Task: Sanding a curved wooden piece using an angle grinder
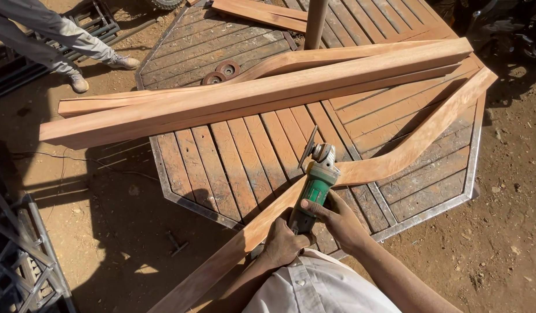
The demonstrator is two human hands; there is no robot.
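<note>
On curved plank (pixel 395 159): grinder (pixel 315 185) (two-handed)

Curved wooden piece (pixel 395 159): lower end runs off the bottom edge, mid-section hidden under both hands and the green angle grinder (pixel 314 185). Grinder's rear grip covered by left hand (pixel 282 243) and right hand (pixel 337 220); its disc is seen near edge-on, face unreadable. Other person (pixel 47 35), upper left: only legs and shoes in frame. Pole (pixel 315 23) cut off at the top. Black crate (pixel 24 261), lower left, cropped.
</note>
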